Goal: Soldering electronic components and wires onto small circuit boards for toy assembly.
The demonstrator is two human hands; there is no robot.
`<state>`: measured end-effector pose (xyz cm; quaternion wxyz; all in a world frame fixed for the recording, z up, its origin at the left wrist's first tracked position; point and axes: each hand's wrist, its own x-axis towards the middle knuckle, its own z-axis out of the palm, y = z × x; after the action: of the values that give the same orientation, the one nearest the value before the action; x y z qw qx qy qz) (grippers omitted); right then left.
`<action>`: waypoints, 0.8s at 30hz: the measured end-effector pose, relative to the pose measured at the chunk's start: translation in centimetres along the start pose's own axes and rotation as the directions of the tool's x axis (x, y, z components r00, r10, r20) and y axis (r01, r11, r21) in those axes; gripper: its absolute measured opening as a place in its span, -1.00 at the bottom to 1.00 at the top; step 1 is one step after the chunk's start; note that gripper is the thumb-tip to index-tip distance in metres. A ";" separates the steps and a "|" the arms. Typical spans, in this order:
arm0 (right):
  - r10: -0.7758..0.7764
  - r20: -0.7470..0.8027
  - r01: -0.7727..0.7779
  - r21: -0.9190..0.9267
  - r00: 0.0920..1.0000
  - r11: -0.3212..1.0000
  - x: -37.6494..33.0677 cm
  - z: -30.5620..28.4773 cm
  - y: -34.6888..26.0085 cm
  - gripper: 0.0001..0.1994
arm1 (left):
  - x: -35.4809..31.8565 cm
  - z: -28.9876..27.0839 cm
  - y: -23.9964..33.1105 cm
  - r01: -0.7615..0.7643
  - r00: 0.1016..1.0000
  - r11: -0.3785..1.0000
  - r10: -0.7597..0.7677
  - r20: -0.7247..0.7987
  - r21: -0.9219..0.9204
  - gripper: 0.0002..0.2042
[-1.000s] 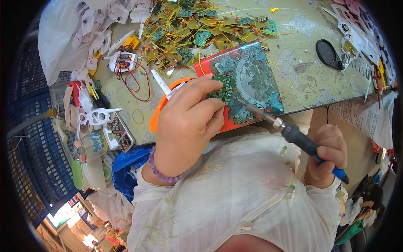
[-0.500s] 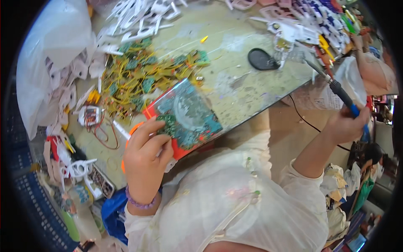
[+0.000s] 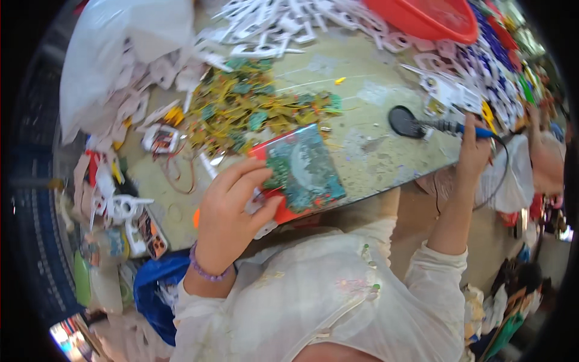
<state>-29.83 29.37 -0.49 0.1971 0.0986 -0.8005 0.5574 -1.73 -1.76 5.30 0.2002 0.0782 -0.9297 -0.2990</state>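
Head view: left hand (image 3: 229, 220) is pinching a green circuit board (image 3: 278, 173) while right hand (image 3: 473, 151) is gripping a soldering iron (image 3: 449, 127) at its black sponge pad (image 3: 403, 120), risking a burn if the tip slips.

A flat red-backed tray carrying green circuit boards (image 3: 301, 172) lies at the near edge of the pale worn bench (image 3: 362, 90), under the fingers of the left hand (image 3: 232, 211). Just behind it sits a heap of small green boards with yellow wires (image 3: 253, 114). To the tray's right rests a round black pad (image 3: 403, 120), with the tip of a blue-handled soldering iron (image 3: 461, 128), held in the right hand (image 3: 473, 151), over it. A red plastic basin (image 3: 431, 18) stands at the far edge, a white plastic bag (image 3: 120, 42) at the far left.
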 end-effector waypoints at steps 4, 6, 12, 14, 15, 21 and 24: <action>0.045 -0.350 0.106 0.399 0.936 0.911 -5.6 1.7 -1.9 -0.85 | 0.4 0.6 0.7 0.025 0.994 0.980 -0.004 -0.108 0.199 -0.61; -0.025 -0.167 0.117 0.575 0.986 0.810 -8.9 -0.2 3.6 -0.84 | 1.1 0.9 1.3 0.087 0.996 0.964 -0.082 -0.029 0.253 -0.59; -0.043 0.031 0.018 0.569 0.999 0.822 -14.8 5.6 -4.4 -0.77 | 1.4 1.1 0.5 0.147 0.984 0.940 -0.170 0.051 0.308 -0.68; -0.164 0.138 0.044 0.620 0.977 0.784 -15.4 5.8 -5.9 -0.76 | 1.2 0.2 0.3 0.181 0.976 0.938 -0.208 0.064 0.297 -0.70; -0.148 0.234 -0.027 0.611 0.961 0.791 -15.6 5.8 -6.6 -0.77 | 1.0 -0.4 0.1 0.223 0.975 0.974 -0.224 0.004 0.023 -0.70; -0.103 0.897 -0.656 0.388 0.429 0.647 -14.9 8.4 -13.7 -0.44 | -3.1 -1.8 -2.7 0.226 0.953 0.558 -0.298 0.062 -0.798 -0.56; -0.095 0.963 -0.741 0.256 0.254 0.621 -14.7 10.7 -16.9 -0.23 | -3.8 -1.7 -3.1 0.242 0.945 0.513 -0.318 0.079 -0.824 -0.55</action>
<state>-12.40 12.44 4.46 -0.4797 0.2728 -0.4890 0.6756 2.53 -4.10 3.46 0.2002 0.1367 -0.6473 -0.7226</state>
